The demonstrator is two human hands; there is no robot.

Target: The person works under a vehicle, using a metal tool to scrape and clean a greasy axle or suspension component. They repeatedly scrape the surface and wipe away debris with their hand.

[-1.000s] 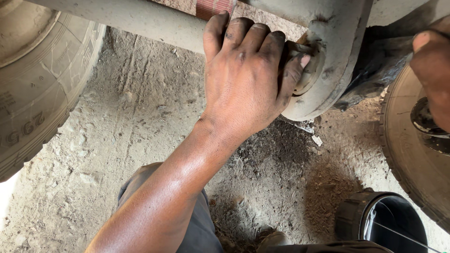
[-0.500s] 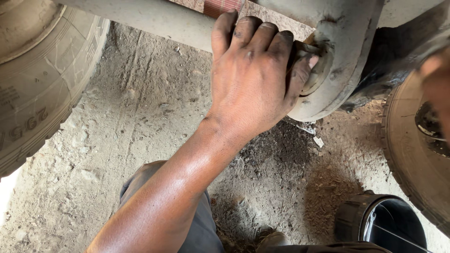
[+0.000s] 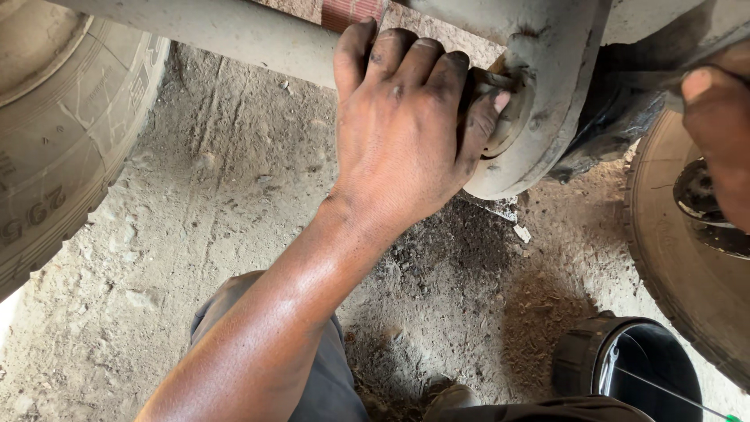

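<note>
Left hand lower on axle housing

An axle tube runs across the top of the view, from the tyre at the left edge to a rounded housing right of centre. The left hand lies over the near face of that housing, fingers wrapped on a fitting set in it. Further right, the right hand sits before a second tyre. Below — on the dirt ground — a bucket stands at lower right, just beside that tyre.
</note>
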